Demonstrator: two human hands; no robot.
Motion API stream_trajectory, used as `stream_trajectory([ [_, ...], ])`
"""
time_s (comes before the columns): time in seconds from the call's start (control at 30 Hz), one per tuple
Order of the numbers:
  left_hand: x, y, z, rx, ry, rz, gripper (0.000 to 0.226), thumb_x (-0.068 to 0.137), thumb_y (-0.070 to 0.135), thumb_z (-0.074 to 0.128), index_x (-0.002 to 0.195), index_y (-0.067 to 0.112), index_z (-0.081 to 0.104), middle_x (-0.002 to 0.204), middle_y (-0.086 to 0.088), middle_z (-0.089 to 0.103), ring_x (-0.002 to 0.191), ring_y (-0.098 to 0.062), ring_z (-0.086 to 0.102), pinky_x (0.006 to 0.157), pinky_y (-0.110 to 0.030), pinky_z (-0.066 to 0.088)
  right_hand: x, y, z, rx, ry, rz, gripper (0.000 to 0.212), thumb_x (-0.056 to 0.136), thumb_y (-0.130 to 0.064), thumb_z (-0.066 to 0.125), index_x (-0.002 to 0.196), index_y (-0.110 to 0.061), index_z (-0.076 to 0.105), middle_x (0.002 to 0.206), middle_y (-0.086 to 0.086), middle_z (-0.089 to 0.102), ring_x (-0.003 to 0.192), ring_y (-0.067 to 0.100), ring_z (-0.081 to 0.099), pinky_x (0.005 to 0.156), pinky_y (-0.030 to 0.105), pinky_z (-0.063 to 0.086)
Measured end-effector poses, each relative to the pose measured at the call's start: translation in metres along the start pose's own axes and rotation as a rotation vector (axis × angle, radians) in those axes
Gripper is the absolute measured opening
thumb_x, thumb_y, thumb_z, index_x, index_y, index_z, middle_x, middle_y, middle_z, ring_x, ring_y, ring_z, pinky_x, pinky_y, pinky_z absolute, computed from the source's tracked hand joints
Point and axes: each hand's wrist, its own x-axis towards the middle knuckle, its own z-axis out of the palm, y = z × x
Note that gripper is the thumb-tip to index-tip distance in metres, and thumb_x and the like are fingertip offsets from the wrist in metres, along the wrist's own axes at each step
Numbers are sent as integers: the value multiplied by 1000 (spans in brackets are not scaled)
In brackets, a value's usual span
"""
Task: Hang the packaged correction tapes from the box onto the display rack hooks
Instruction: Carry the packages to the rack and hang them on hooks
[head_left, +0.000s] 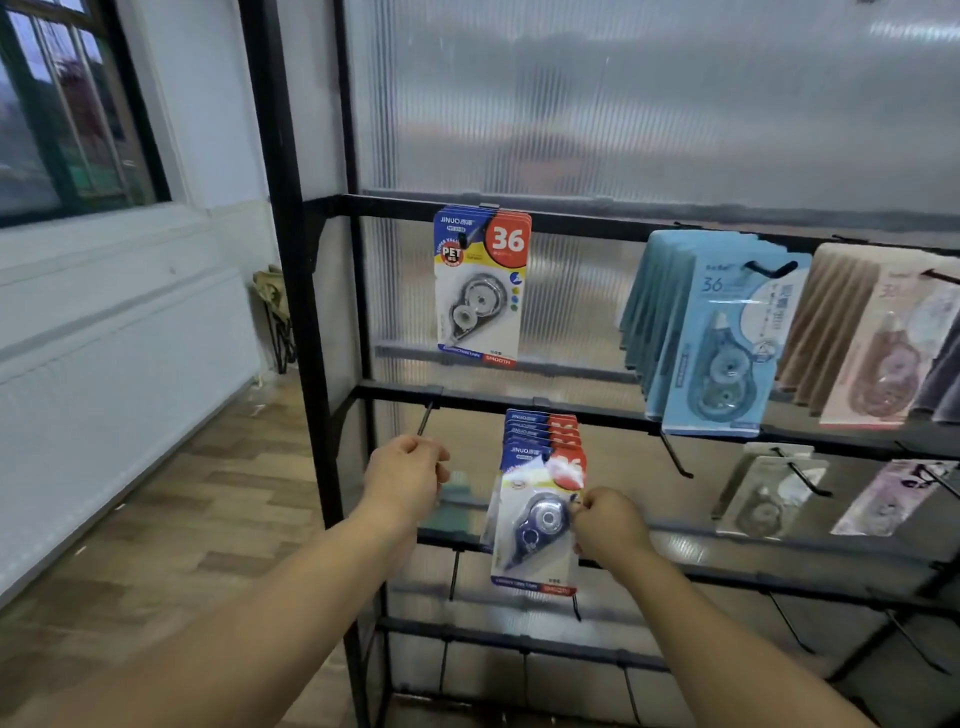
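Display rack (291, 312): black frame, ribbed translucent backing. Left hand (405, 478) has its fingers curled and looks closed round the free tip of an empty hook (425, 418) at the left end of the middle rail (613, 420). Right hand (608, 525) pinches the right edge of the front pack (535, 519), a blue-and-red carded correction tape. That pack hangs at the outer end of the neighbouring hook, just right of the empty one, with a row of matching packs (540, 431) behind it up to the rail. The front pack is tilted, its lower edge swung out toward the person. A JINUO stack (480, 286) hangs from the left part of the top rail. Light blue packs (717, 338) and beige packs (872, 343) hang further toward the right end. The box is not in view. Step in hand, as I read it: seating this pack squarely on its hook. To do it well, keep the grip on the card edge, not on the blister. Level the card so its hang hole sits true on the wire, and slide it back until it meets the row. Let go only once it hangs plumb. The left hand's hold on the spare hook should steady the rail. The full hook looks close to capacity, so later packs probably belong on the empty one.
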Motion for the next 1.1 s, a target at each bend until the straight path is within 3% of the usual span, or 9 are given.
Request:
stream_trajectory([
  [0.1, -4, -1, 6, 0, 0, -20, 21, 95, 14, 46, 80, 12, 59, 68, -4, 52, 63, -14, 46, 55, -25, 37, -3, 5, 3, 80, -14, -36, 24, 92, -17, 54, 70, -10, 56, 71, 9, 59, 72, 29, 59, 66, 35, 50],
  [0.33, -9, -3, 11, 4, 55, -24, 21, 95, 11, 46, 79, 12, 59, 67, -5, 51, 61, -16, 46, 54, -26, 37, -9, 11, -9, 317, -155, -21, 18, 97, -17, 52, 81, -11, 56, 74, 3, 56, 67, 15, 54, 56, 25, 46],
  [0.47, -12, -2, 21, -4, 78, -35, 21, 94, 11, 46, 77, 11, 58, 66, -6, 51, 59, -16, 46, 53, -27, 37, 0, 15, -14, 323, -183, -25, 17, 96, -17, 54, 79, -14, 57, 77, 6, 59, 72, 19, 57, 65, 34, 51],
  [0.63, -22, 0, 35, -6, 91, -42, 20, 96, 12, 45, 81, 11, 58, 68, -6, 52, 62, -16, 47, 56, -26, 38, 4, 20, -20, 358, -206, -69, 17, 94, -12, 55, 79, -19, 59, 75, 0, 60, 62, 11, 53, 53, 22, 43],
  [0.83, -25, -3, 42, -5, 137, -46, 22, 95, 13, 45, 77, 14, 58, 67, -5, 52, 62, -16, 47, 58, -27, 40, 10, 24, -23, 295, -262, -112, 5, 93, -21, 59, 96, -17, 61, 86, -4, 62, 75, 9, 58, 62, 22, 49],
  [0.9, -26, -5, 42, -9, 153, -51, 22, 95, 13, 45, 77, 15, 57, 67, -4, 52, 60, -14, 46, 56, -25, 40, 8, 26, -26, 297, -185, -98, 9, 91, -26, 61, 93, -17, 60, 89, -3, 62, 75, 10, 56, 60, 22, 45],
  [0.97, -28, -6, 42, -16, 171, -48, 23, 96, 13, 44, 77, 13, 57, 66, -4, 52, 57, -12, 45, 53, -23, 37, 3, 25, -32, 318, 9, -109, 14, 91, -27, 59, 82, -16, 56, 79, -2, 59, 69, 13, 52, 58, 23, 40],
  [1.03, -32, -7, 43, -29, 184, -49, 23, 97, 14, 44, 79, 11, 57, 64, -4, 51, 55, -11, 44, 49, -21, 36, -4, 22, -37, 354, 220, -200, 26, 93, -25, 56, 70, -15, 48, 66, -1, 52, 62, 17, 47, 57, 25, 37],
  [1.1, -35, -9, 42, -28, 195, -53, 23, 97, 14, 44, 79, 11, 56, 64, -4, 50, 55, -11, 43, 48, -20, 35, -12, 12, -38, 391, 279, -328, 35, 94, -22, 56, 62, -18, 41, 58, -4, 47, 56, 13, 43, 54, 24, 36],
])
